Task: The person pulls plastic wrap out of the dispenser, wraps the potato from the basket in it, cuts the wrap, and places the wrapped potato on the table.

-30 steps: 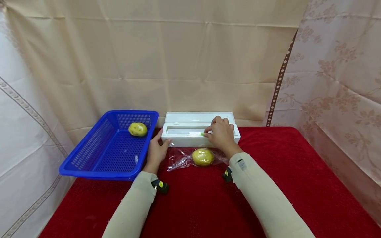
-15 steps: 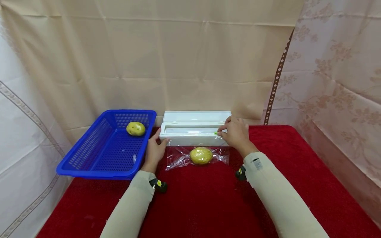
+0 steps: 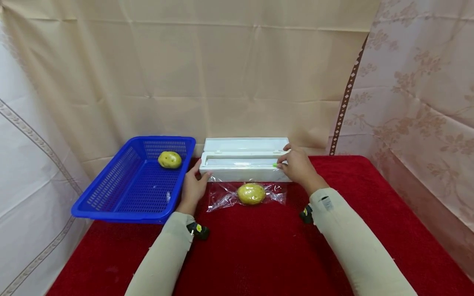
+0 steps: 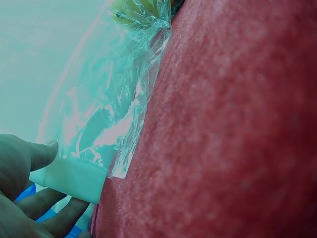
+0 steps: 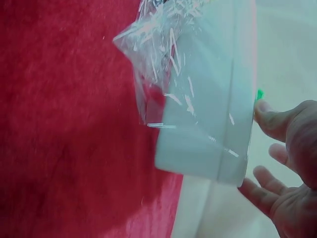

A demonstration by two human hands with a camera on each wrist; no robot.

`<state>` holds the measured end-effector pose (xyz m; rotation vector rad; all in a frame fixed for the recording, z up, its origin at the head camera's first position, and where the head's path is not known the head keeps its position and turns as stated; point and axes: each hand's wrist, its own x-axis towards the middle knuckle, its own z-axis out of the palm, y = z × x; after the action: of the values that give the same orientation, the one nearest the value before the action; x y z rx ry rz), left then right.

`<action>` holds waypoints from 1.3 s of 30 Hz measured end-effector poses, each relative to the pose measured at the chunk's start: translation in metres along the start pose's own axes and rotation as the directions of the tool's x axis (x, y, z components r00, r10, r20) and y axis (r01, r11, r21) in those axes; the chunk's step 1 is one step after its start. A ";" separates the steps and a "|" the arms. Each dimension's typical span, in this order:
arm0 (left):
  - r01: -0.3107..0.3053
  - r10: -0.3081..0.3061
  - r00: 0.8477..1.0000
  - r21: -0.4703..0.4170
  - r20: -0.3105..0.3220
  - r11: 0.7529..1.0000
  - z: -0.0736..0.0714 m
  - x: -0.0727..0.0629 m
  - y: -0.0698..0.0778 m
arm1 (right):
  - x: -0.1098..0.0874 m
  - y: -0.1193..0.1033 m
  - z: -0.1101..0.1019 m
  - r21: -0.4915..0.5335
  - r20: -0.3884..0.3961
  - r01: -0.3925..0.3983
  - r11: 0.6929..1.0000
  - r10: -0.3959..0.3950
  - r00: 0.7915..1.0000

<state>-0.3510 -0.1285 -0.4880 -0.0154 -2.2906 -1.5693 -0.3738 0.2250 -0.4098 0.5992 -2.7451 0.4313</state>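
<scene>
The left hand (image 3: 191,188) grips one end of a white box (image 3: 244,175); the right hand (image 3: 300,167) pinches its green tab (image 3: 275,165). A potato (image 3: 251,194) in clear film (image 3: 223,200) lies in front.

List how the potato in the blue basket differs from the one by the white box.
The basket potato sits inside the blue basket; the front potato lies before the white box. Clear film spreads from both sides of the front potato; the basket potato shows no such spread. Both are yellowish and rounded.
</scene>
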 end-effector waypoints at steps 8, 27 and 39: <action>-0.014 0.014 1.000 -0.004 0.001 1.000 -0.001 -0.001 0.001 | -0.012 0.023 -0.007 0.081 0.042 -0.074 0.994 0.071 0.997; -0.023 0.023 1.000 0.008 0.000 1.000 0.001 -0.003 0.002 | -0.021 0.047 -0.005 0.077 -0.064 0.157 0.985 -0.152 0.986; -0.024 0.024 1.000 0.003 0.006 1.000 -0.001 -0.001 -0.001 | -0.023 0.055 0.001 0.111 -0.119 0.213 0.971 -0.200 0.973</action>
<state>-0.3501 -0.1294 -0.4889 -0.0467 -2.2895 -1.5560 -0.3787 0.2810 -0.4309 0.8576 -2.5351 0.5675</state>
